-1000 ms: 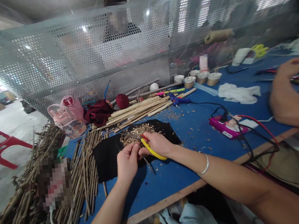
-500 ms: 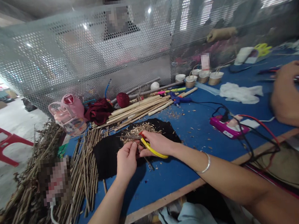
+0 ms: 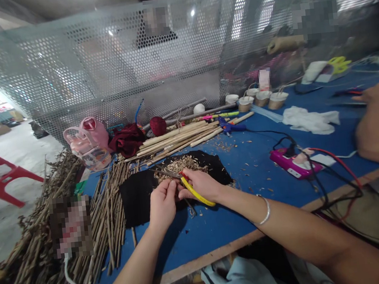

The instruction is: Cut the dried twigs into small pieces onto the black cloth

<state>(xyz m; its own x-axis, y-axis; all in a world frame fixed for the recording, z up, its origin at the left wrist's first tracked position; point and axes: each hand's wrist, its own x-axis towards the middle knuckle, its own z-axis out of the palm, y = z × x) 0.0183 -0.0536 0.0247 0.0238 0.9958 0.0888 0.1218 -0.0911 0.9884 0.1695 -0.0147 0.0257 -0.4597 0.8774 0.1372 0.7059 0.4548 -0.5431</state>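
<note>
My right hand is closed around a pair of scissors with yellow handles; the blades point left above a heap of pale plant cuttings. Touching it from the left is my left hand, its thumb and fingers pinched on a thin dry stick. The stick's lower end pokes out below the hands, while its gripped part is mostly hidden. Under the hands and the heap lies a black cloth on the blue table.
Long dry stalks cover the left side. Behind are peeled sticks, a pink bottle and a blue glue gun. Rightward sit a magenta power strip, white gloves, paper cups and another person's arm.
The view has shifted slightly. My hands keep nearly the same pose around the scissors and stick. The other person's hand at right has changed position.
</note>
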